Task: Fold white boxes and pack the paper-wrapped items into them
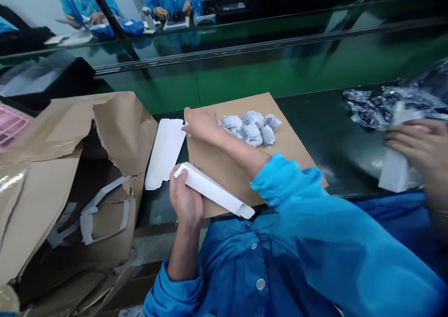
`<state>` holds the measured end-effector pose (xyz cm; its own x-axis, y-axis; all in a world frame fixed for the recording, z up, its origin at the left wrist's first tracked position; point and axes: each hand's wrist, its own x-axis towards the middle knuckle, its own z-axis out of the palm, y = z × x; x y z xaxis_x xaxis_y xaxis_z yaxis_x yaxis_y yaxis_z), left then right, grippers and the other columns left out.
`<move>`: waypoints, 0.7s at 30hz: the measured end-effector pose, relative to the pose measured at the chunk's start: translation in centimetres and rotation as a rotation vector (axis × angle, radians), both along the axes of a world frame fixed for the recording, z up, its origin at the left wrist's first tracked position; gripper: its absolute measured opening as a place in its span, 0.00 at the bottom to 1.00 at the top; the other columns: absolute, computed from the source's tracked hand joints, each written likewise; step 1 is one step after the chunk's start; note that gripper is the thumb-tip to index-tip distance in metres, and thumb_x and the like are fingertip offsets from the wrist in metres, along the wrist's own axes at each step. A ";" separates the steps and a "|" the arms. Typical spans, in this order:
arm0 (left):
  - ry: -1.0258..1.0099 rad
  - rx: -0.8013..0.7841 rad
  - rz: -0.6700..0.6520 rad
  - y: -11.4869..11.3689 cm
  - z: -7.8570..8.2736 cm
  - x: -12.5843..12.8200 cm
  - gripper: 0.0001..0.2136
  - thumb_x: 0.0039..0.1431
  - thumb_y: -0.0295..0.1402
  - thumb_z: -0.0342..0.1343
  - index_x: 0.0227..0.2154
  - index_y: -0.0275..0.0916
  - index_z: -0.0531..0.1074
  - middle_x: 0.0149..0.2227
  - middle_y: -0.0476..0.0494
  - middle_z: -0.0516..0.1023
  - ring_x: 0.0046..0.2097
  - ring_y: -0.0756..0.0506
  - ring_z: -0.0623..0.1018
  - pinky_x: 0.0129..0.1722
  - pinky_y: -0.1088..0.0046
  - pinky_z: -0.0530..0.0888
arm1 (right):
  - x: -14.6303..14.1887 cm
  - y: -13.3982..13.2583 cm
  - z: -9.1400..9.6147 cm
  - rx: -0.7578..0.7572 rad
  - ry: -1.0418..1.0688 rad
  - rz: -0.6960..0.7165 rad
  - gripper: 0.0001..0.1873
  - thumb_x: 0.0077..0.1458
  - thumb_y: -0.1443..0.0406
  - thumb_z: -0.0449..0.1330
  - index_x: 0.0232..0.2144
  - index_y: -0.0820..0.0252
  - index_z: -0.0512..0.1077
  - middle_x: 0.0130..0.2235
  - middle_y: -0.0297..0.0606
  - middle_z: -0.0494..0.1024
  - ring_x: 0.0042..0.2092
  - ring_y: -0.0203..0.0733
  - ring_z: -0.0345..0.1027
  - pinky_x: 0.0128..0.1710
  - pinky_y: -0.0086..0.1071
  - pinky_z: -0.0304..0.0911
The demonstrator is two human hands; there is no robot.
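One long white box [213, 189] has been folded into shape and is held in the left hand [186, 196], with the fingers curled round its upper end, over the near edge of a brown sheet [287, 140]. A loose flap is seen at the box's lower end, so that end seems not to be shut. Whether anything has been put inside cannot be told. The right hand [203, 123] is held at the far left corner of the sheet with its fingers partly bent, beside a flat white card [166, 154]; whether something small is pinched there cannot be told. The card has not been folded up. Small wrapped lumps [250, 133] are left in a heap on the sheet
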<state>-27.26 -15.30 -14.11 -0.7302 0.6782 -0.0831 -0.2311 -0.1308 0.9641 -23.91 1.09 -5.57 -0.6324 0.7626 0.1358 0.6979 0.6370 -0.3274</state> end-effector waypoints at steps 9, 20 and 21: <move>1.024 -0.061 -0.341 -2.5 0.6 -3.6 0.27 0.57 0.35 0.63 0.59 0.42 0.66 0.64 0.37 0.66 0.67 0.39 0.62 0.68 0.56 0.54 | 9.0 -3.1 1.3 -0.103 0.505 0.135 0.21 0.58 0.68 0.59 0.54 0.56 0.68 0.50 0.37 0.75 0.47 0.44 0.72 0.49 0.41 0.69; 1.979 -0.134 -0.900 -0.3 2.5 0.3 0.23 0.68 0.36 0.48 0.64 0.47 0.62 0.56 0.33 0.73 0.48 0.34 0.77 0.39 0.58 0.75 | 27.9 -14.6 -9.5 0.074 0.340 -0.300 0.12 0.58 0.67 0.63 0.45 0.57 0.73 0.50 0.46 0.79 0.54 0.51 0.73 0.55 0.49 0.69; 1.988 -0.151 -0.902 -0.2 2.4 0.5 0.22 0.68 0.35 0.48 0.63 0.48 0.64 0.57 0.32 0.72 0.49 0.33 0.76 0.39 0.57 0.75 | 27.9 -14.6 -9.1 0.072 0.305 -0.271 0.13 0.58 0.68 0.62 0.47 0.57 0.72 0.51 0.46 0.79 0.54 0.51 0.73 0.54 0.48 0.69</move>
<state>-26.76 -15.46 -11.68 0.5130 0.8532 0.0944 0.8584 -0.5102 -0.0541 3.95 -13.54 -14.71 -0.3327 0.8776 0.3452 0.7215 0.4726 -0.5060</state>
